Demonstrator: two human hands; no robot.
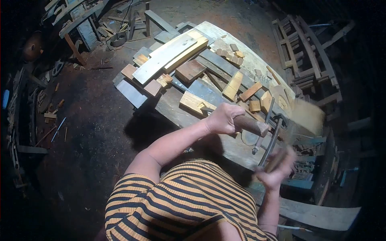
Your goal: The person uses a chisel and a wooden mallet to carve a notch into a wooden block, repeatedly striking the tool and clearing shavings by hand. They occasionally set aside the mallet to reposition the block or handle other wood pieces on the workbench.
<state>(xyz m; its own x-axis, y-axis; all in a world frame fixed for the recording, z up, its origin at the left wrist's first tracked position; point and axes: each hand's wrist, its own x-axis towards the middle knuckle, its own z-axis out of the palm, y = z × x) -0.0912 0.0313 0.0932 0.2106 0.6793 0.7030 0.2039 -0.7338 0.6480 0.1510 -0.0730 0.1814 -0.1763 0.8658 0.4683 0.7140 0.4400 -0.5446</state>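
My left hand [222, 119] is closed around a thick round wooden handle [252, 126] that lies over the workbench [173, 106]. My right hand [276, 170] is motion-blurred at the bench's near right edge and grips the stick of a straw brush, whose tan bristle head [308, 116] is smeared above the bench. Two thin metal bars [270, 140] lie between my hands, beside a round wooden disc [248, 139]. A striped orange and black shirt [181, 205] fills the bottom of the view.
Several wood blocks [232, 85] and long planks [165, 56] cover the bench. A slatted wooden frame [309, 52] stands at the right. A pale board [321, 215] lies at the lower right. Wood scraps and tools litter the dirt floor [84, 120] at the left.
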